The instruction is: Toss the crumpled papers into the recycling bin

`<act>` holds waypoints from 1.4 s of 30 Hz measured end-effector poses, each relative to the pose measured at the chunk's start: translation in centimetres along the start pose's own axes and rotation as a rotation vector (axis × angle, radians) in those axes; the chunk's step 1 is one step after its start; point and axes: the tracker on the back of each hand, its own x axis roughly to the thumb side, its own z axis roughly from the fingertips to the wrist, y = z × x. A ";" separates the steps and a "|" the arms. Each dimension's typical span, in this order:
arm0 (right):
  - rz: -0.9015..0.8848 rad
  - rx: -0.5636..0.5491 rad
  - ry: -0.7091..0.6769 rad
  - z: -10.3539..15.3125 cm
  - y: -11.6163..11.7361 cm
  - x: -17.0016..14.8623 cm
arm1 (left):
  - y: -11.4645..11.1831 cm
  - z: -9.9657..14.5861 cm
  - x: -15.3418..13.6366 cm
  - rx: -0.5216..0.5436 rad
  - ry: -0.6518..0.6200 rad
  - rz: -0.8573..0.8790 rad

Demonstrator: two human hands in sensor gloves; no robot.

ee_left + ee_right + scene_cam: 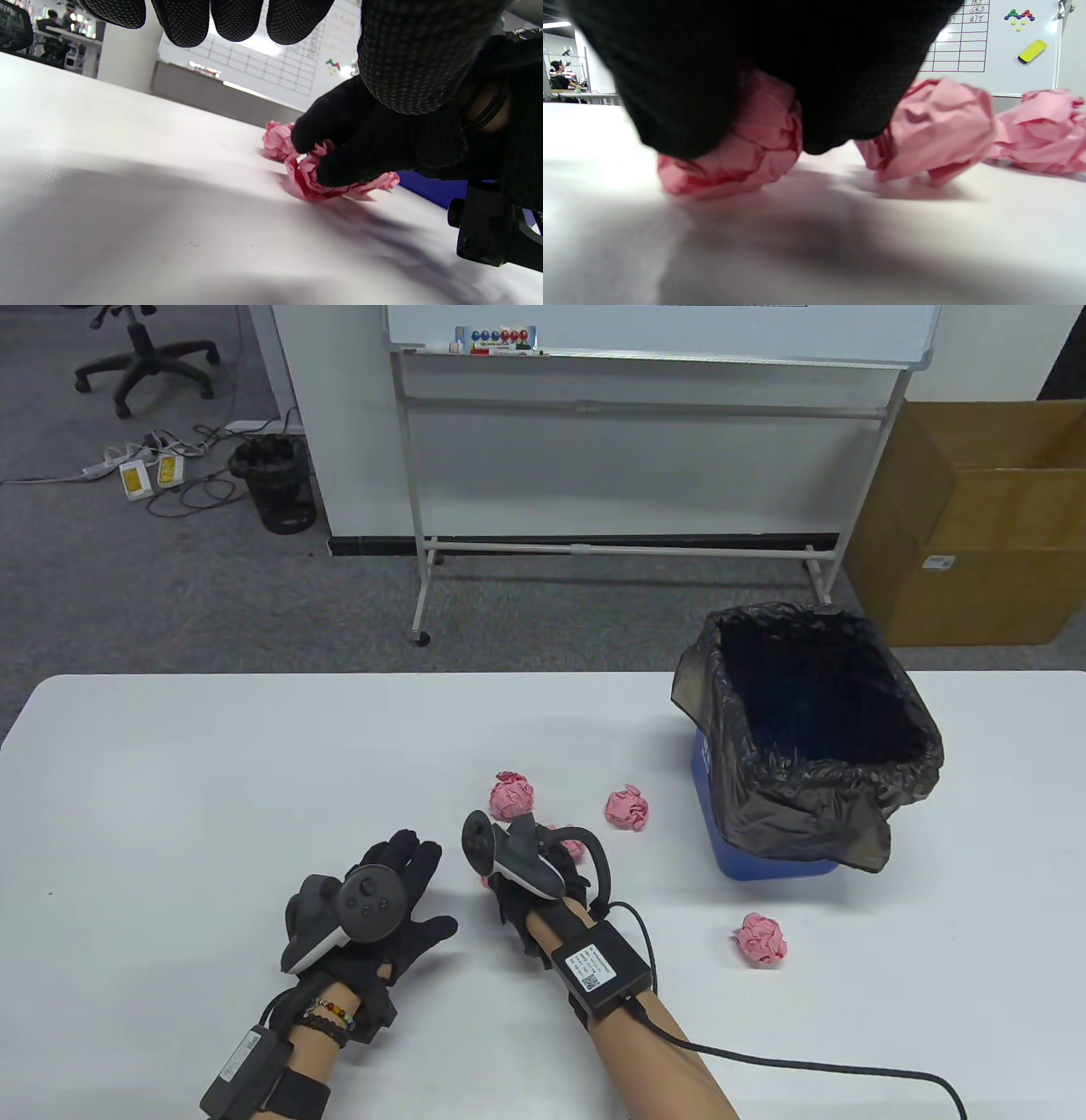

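From where I sit, my left hand point(365, 912) lies flat and idle on the white bench point(170, 780), fingers point(182, 21) spread and holding nothing, palm down with the wrist straight. Just to its right, my right hand point(539, 882) is curled downward over a crumpled pink paper ball point(742, 144), the fingers point(683, 93) wrapped round it while it rests on the bench; the wrist is arched, knuckles up. I judge the grasp needs a firm, even squeeze before lifting, since loose paper could slip mid-toss. Three more pink balls wait: one just ahead point(512, 795), another further right point(628, 806), a third point(761, 937) near the recycling bin point(764, 861), which stands at the bench's right, its black liner point(848, 806) gaping open.
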 end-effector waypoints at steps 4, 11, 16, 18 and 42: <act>-0.090 0.013 0.022 0.5 -1.6 -1.0 | -0.1 0.0 0.1 0.000 -0.005 0.000; -0.256 0.075 0.069 1.6 -4.5 -3.7 | -0.2 0.0 0.3 -0.003 -0.012 -0.004; -0.332 0.129 0.107 2.5 -6.5 -6.0 | -0.5 -0.1 0.5 -0.013 -0.020 -0.011; -0.340 0.131 0.126 2.7 -7.2 -7.0 | -0.5 -0.1 0.6 -0.015 -0.023 -0.015; -0.232 -0.783 0.617 6.0 -23.4 -22.5 | -0.6 -0.1 0.7 -0.014 -0.034 -0.004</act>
